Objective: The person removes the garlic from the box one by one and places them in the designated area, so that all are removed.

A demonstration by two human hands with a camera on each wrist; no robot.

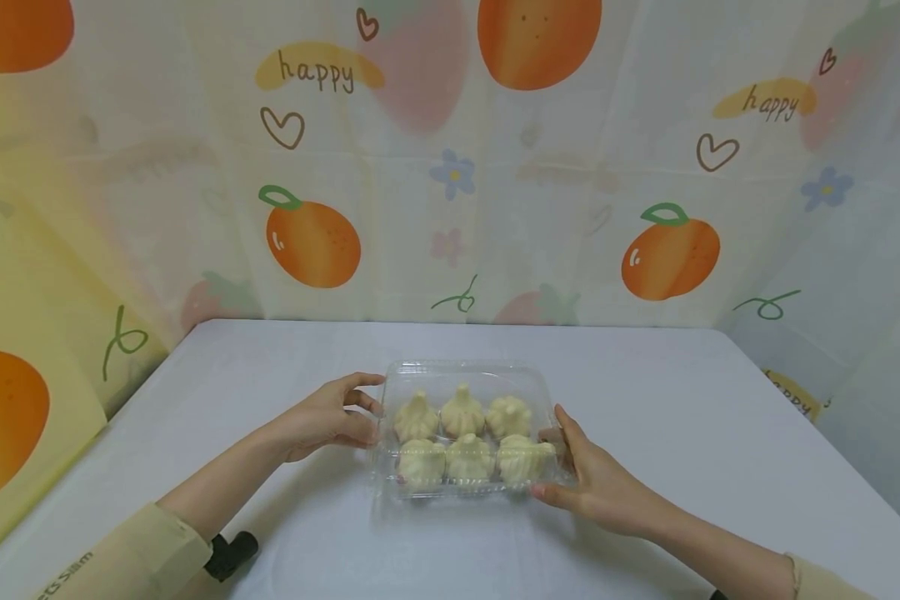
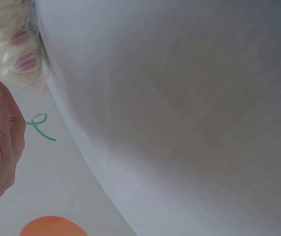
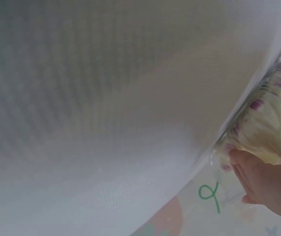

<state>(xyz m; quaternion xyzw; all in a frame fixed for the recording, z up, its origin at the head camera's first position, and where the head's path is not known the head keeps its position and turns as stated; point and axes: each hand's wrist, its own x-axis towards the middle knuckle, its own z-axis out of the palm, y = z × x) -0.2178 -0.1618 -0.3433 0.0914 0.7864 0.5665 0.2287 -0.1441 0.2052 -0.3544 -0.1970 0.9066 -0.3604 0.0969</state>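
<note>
A clear plastic clamshell box [image 1: 465, 493] sits near the middle of the white table, its lid down. Inside, in two rows, are several pale, pleated, bulb-shaped pieces [image 1: 462, 414] like buns with pinched tops. Purple marks show on the sides of these pieces [image 2: 26, 62] in the wrist views. My left hand [image 1: 337, 421] holds the box by its left side, with fingers spread along the edge. On the opposite side my right hand [image 1: 600, 483] grips it, thumb at the front corner and fingers along the right wall. Fingers of the right hand [image 3: 265, 179] lie against the plastic.
White cloth covers the table [image 1: 270, 358], which reaches back to a hanging curtain [image 1: 532, 250] printed with oranges, hearts and flowers. Yellow curtain fabric [image 1: 37, 275] hangs along the left side. A black device [image 1: 231, 556] is worn by the left cuff.
</note>
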